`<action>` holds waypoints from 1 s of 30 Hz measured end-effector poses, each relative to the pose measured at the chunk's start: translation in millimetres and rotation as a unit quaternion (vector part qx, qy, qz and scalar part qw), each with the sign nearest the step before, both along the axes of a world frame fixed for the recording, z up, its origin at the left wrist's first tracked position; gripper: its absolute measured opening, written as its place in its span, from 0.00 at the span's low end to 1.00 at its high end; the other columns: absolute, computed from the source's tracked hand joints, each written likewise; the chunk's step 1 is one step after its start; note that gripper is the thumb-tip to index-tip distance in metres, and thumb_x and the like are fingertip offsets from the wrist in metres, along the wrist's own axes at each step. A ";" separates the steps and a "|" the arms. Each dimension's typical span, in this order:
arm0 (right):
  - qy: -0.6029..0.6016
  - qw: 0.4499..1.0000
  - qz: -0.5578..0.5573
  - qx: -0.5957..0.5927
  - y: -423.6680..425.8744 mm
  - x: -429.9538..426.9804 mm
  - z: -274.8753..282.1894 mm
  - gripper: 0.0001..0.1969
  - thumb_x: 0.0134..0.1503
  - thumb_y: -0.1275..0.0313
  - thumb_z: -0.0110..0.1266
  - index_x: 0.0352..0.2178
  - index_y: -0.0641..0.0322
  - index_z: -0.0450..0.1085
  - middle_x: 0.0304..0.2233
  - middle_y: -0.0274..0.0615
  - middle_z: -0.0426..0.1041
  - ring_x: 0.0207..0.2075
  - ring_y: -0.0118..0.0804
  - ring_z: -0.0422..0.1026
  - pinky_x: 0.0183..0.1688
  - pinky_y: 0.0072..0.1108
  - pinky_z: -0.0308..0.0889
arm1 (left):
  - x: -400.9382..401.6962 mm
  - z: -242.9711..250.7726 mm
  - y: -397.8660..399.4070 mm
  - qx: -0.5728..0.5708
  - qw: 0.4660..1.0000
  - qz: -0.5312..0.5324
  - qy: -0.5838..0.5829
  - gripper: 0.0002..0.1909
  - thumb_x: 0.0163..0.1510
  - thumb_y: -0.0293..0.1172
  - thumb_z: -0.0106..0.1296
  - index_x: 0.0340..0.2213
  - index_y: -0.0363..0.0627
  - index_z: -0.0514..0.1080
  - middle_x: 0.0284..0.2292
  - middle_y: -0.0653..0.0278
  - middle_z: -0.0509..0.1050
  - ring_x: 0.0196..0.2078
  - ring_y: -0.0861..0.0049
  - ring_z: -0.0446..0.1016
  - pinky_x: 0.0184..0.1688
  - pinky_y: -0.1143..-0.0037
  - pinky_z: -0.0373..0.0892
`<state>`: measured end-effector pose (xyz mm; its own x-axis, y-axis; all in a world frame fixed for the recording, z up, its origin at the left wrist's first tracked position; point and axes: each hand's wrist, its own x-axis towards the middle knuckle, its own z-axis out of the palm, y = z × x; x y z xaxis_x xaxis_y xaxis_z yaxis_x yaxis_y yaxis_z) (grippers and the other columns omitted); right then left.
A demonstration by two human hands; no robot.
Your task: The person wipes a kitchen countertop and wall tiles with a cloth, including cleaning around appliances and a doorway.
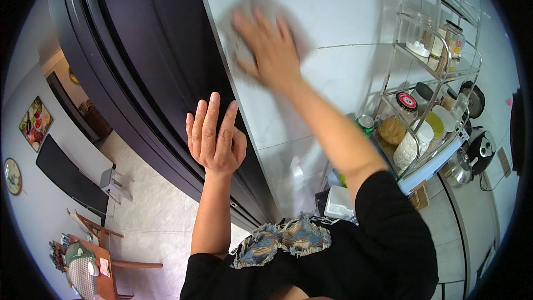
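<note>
My right hand is spread flat over a greyish cloth and presses it against the white tiled wall. Both hand and cloth are blurred by motion, so the cloth's folds and edges are hard to make out. My left hand is raised in front of the dark door frame, back towards me, fingers pointing up and somewhat apart. It holds nothing. Whether its palm touches the frame I cannot tell. A pale edge strip separates the dark frame from the tiles.
On the right stands a metal wire rack with several jars. A green can is beside it. A white plastic container sits low by the wall. Farther right are a metal pot and a black appliance. Beyond the frame stands a wooden table.
</note>
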<state>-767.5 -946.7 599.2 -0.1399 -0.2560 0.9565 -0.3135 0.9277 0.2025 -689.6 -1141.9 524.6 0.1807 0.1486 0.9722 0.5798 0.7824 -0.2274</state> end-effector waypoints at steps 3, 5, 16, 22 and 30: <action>-0.046 0.998 -0.039 0.001 7.1 -1.7 119.5 0.38 0.56 0.53 0.58 0.67 0.40 0.56 0.70 0.26 0.56 0.69 0.39 0.55 0.69 0.46 0.47 | -0.3 2.0 5.6 0.007 1.000 -0.017 0.003 0.24 0.44 0.19 0.47 0.42 0.45 0.82 0.51 0.54 0.78 0.59 0.61 0.73 0.66 0.62 0.62; 0.087 0.993 0.057 0.052 16.0 -0.4 173.9 0.32 0.60 0.57 0.52 0.64 0.54 0.61 0.67 0.44 0.60 0.70 0.49 0.52 0.70 0.49 0.45 | -1.4 0.8 8.6 0.015 0.999 -0.028 0.014 0.24 0.43 0.18 0.47 0.41 0.45 0.82 0.50 0.54 0.79 0.59 0.61 0.73 0.66 0.62 0.62; -0.045 0.994 -0.096 0.016 -28.4 8.8 -70.8 0.40 0.51 0.56 0.62 0.66 0.41 0.58 0.70 0.22 0.53 0.70 0.36 0.52 0.69 0.46 0.46 | 0.4 1.1 3.0 0.005 1.000 -0.028 0.006 0.24 0.44 0.17 0.47 0.42 0.44 0.82 0.51 0.52 0.78 0.59 0.60 0.73 0.66 0.62 0.62; -0.037 0.997 -0.058 0.032 -16.7 13.1 -10.8 0.39 0.50 0.60 0.63 0.65 0.42 0.62 0.69 0.23 0.54 0.70 0.37 0.52 0.69 0.46 0.45 | 0.5 1.4 2.5 0.009 1.000 -0.026 0.000 0.24 0.43 0.16 0.47 0.42 0.44 0.82 0.51 0.52 0.78 0.59 0.59 0.73 0.66 0.62 0.61; 0.032 0.995 -0.097 0.013 -28.5 0.6 35.3 0.35 0.51 0.63 0.62 0.63 0.45 0.65 0.69 0.23 0.55 0.69 0.39 0.52 0.68 0.50 0.46 | 1.7 0.8 1.8 0.006 0.999 -0.037 0.005 0.25 0.42 0.17 0.46 0.41 0.44 0.82 0.50 0.52 0.79 0.59 0.61 0.73 0.66 0.63 0.61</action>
